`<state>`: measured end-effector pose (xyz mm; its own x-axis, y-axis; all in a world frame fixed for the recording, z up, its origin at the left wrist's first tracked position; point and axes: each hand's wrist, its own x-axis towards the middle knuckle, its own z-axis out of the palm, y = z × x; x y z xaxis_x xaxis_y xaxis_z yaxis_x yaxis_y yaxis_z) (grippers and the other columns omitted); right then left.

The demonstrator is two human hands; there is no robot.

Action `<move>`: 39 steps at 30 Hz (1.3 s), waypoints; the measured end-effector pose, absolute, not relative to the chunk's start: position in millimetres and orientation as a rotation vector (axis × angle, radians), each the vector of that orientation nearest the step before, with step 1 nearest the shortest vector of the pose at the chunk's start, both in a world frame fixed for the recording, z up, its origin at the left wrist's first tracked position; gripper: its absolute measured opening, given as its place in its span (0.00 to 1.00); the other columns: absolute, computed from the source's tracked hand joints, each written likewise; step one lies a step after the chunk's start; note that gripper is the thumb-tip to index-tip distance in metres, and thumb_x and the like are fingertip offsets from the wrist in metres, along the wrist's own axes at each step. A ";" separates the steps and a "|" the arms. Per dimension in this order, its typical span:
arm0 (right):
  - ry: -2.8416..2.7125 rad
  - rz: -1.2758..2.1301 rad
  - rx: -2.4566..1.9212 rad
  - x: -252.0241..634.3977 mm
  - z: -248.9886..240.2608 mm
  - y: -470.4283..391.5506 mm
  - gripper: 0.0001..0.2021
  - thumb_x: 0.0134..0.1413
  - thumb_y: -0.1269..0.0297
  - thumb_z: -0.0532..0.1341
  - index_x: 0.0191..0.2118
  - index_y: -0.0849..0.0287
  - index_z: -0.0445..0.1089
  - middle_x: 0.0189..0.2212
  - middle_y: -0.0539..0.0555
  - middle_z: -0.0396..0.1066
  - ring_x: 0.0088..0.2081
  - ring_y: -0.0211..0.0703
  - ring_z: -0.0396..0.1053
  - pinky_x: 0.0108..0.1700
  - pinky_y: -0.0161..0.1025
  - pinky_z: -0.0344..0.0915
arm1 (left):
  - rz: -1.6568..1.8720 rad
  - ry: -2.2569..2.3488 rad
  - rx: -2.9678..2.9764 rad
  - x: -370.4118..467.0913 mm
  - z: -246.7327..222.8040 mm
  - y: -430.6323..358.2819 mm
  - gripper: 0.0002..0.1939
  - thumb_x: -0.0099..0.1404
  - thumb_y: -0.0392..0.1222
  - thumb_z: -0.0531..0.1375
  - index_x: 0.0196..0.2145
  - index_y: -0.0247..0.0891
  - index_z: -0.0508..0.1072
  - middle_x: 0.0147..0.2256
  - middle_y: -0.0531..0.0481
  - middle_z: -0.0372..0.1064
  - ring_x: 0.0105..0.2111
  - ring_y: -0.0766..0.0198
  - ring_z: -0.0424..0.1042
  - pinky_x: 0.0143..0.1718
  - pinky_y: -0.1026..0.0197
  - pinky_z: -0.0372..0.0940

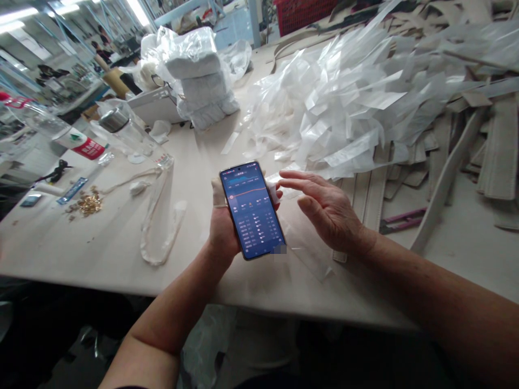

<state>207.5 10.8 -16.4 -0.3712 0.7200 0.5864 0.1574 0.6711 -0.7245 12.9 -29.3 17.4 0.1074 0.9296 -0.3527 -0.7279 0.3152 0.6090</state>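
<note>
A smartphone [253, 210] with a lit blue screen lies in my left hand [224, 229], tilted toward me above the table. The screen shows a curved line at the top and rows of small text below. My left fingers wrap round behind the phone, and their tips show at its right edge. Pale wraps cover some of these fingers. Just right of the phone hovers my right hand [330, 213], fingers stretched out and apart, with nothing in it. The right fingertips are close to the phone's edge; whether they touch it I cannot tell.
A heap of clear plastic strips [336, 108] covers the table's back right, beside beige strap pieces [500, 146]. Purple-handled scissors [401, 220] lie at right. Wrapped white stacks [200, 75], a glass jar [125, 129], a plastic bottle [60, 132] and small gold parts [90, 203] are at left.
</note>
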 end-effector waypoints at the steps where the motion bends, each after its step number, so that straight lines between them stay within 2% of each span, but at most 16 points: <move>1: -1.888 0.709 -0.691 207.5 -16.3 10.8 0.25 0.73 0.45 0.51 0.57 0.56 0.75 0.58 0.61 0.73 0.60 0.54 0.70 0.64 0.56 0.65 | 1.249 0.774 0.321 12.9 17.4 -29.2 0.49 0.68 0.77 0.42 0.61 0.30 0.71 0.47 0.36 0.80 0.53 0.47 0.77 0.57 0.49 0.72; 17: -1.878 0.712 -0.693 206.2 -16.1 10.2 0.26 0.72 0.44 0.51 0.56 0.57 0.76 0.58 0.62 0.73 0.60 0.54 0.70 0.63 0.56 0.64 | 1.258 0.804 0.301 13.5 19.1 -28.5 0.49 0.68 0.77 0.40 0.60 0.31 0.72 0.47 0.36 0.80 0.54 0.47 0.77 0.57 0.48 0.72; 31: -1.869 0.734 -0.708 206.6 -15.8 10.5 0.26 0.71 0.42 0.52 0.55 0.54 0.77 0.58 0.61 0.73 0.60 0.55 0.70 0.64 0.57 0.65 | 1.247 0.795 0.301 12.5 17.4 -29.0 0.49 0.68 0.77 0.42 0.62 0.32 0.70 0.52 0.37 0.77 0.58 0.46 0.73 0.60 0.47 0.69; 39: -1.874 0.742 -0.730 205.8 -14.6 9.9 0.26 0.71 0.41 0.51 0.56 0.52 0.76 0.58 0.59 0.73 0.60 0.54 0.70 0.64 0.58 0.64 | 1.250 0.824 0.327 12.7 18.3 -29.3 0.49 0.68 0.77 0.42 0.64 0.31 0.68 0.52 0.35 0.77 0.57 0.46 0.74 0.59 0.47 0.70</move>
<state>205.8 9.9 -14.6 -0.3635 0.7498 0.5529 0.1682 0.6366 -0.7526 12.7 -29.3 18.3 0.0823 0.9254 -0.3699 -0.7049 0.3164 0.6349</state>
